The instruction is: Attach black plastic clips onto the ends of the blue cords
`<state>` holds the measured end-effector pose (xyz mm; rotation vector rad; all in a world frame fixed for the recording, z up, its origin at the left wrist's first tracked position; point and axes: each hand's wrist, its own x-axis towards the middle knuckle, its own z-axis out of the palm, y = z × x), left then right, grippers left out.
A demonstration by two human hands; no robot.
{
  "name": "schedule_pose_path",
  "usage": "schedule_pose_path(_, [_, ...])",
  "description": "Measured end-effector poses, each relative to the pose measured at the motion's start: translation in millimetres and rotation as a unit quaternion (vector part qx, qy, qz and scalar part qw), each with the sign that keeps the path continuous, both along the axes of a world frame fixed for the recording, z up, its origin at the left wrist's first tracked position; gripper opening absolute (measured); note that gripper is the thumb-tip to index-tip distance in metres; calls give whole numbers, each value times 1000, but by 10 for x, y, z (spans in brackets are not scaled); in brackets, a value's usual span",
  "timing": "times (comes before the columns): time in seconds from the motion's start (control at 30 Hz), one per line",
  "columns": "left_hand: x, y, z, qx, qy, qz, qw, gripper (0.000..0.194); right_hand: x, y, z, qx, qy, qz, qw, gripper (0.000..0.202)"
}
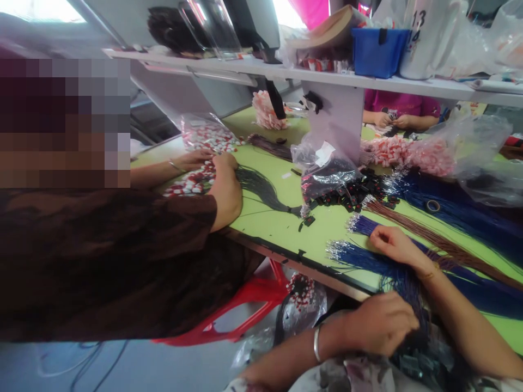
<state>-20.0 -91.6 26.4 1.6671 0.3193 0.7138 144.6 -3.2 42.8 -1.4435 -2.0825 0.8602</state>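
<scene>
My left hand [384,322], a silver bangle on its wrist, is curled at the table's front edge; whatever its fingers hold, if anything, is hidden. Farther right, my right hand [395,245] has thumb and fingers bent together over the purple wires [363,223], and anything between the fingertips is too small to make out. Blue wires [355,255] with silvery ends lie just below it and run down between my hands. Brown wires [408,218] stretch diagonally behind. Black connectors [347,197] are heaped farther back on the green table [267,230], beside a plastic bag [329,174].
At left, a person's hands [223,166] are among red-and-white pieces [192,182] and black wires [261,188]. A shelf [286,69] crosses above the table, with another person [400,111] beyond. A red stool [249,305] stands below. Tape roll [432,206] at right.
</scene>
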Motion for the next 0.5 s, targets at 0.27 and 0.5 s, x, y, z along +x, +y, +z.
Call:
schedule_pose_path(0.27, [-131, 291, 19, 76, 47, 131, 987, 24, -252, -140, -237, 41, -176, 40, 983, 7])
schedule_pose_path(0.5, [-1043, 1519, -383, 136, 243, 575, 769, 16, -283, -121, -193, 46, -236, 54, 969, 16])
